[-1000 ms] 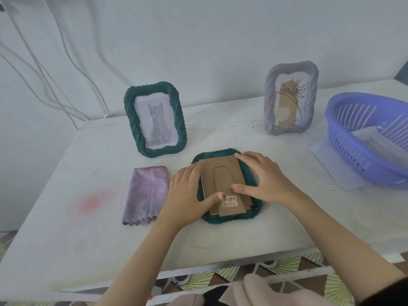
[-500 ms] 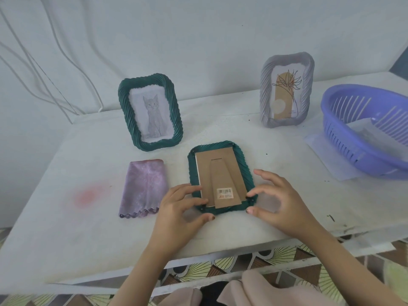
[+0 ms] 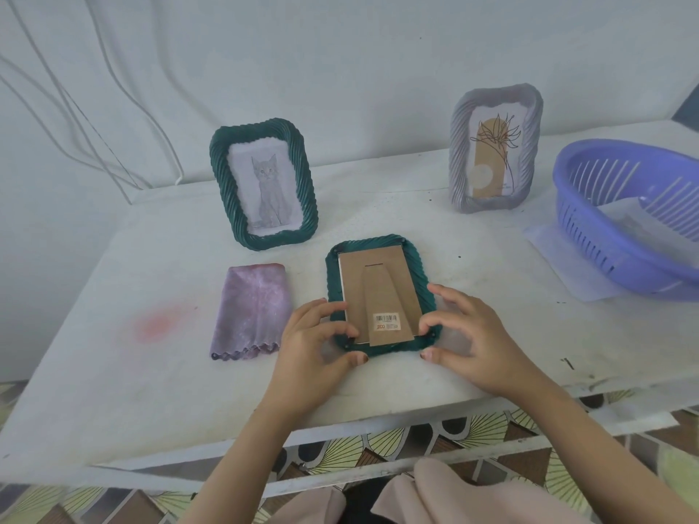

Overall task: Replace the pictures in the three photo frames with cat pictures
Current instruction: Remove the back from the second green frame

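On the table (image 3: 113,372) before the person lies the flat frame (image 3: 418,266), face down, its cardboard back (image 3: 378,289) showing. At its near left corner the left hand (image 3: 310,346) curls in, fingertips on the green rim and thumb against the near edge; the right hand (image 3: 476,342) pinches the near right corner the same way. Behind the flat frame to the left stands the cat frame (image 3: 264,185). Behind it to the right, well apart, stands the grey frame (image 3: 495,149). A cloth (image 3: 251,312) lies just to its left, and a basket (image 3: 590,236) sits far to its right.
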### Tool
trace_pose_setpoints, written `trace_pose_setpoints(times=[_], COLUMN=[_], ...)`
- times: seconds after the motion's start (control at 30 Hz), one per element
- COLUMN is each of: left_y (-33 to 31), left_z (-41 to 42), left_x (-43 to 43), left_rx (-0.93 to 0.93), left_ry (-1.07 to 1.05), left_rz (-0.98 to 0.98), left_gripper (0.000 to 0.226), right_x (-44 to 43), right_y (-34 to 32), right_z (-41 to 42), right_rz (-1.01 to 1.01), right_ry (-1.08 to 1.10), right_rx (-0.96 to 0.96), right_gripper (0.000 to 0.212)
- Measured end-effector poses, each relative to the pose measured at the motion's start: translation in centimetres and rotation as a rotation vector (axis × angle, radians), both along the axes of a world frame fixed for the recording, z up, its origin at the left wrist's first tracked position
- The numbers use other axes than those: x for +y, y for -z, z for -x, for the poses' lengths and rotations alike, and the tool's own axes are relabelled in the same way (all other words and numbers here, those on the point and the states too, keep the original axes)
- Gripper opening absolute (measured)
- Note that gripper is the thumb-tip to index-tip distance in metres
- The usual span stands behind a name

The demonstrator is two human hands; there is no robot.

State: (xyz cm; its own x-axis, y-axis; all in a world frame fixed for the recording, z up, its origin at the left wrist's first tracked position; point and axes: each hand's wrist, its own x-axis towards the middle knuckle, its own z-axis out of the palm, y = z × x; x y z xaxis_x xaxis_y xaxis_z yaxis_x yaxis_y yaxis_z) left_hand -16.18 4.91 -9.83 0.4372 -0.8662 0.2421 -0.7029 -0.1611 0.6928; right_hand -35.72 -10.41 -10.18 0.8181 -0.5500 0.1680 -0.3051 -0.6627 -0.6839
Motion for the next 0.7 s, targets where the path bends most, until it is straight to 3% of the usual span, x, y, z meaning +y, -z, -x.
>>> trace_pose_setpoints(times=[0.47,0.7], left_y=[0.15,-0.12], left_z=[0.22,0.28], left_x=[-0.15,0.1], left_rx=[0.078,0.062], left_ry=[0.057,0.046], left_rz=[-0.032,-0.02], left_gripper=[0.011,0.012], right_x=[0.13,0.37], right_y=[-0.31,-0.71], right_z=[0.11,0.19], right_rz=[0.015,-0.005], right_ry=[-0.004,-0.01], right_rx=[0.045,0.032], right_gripper=[0.031,0.017])
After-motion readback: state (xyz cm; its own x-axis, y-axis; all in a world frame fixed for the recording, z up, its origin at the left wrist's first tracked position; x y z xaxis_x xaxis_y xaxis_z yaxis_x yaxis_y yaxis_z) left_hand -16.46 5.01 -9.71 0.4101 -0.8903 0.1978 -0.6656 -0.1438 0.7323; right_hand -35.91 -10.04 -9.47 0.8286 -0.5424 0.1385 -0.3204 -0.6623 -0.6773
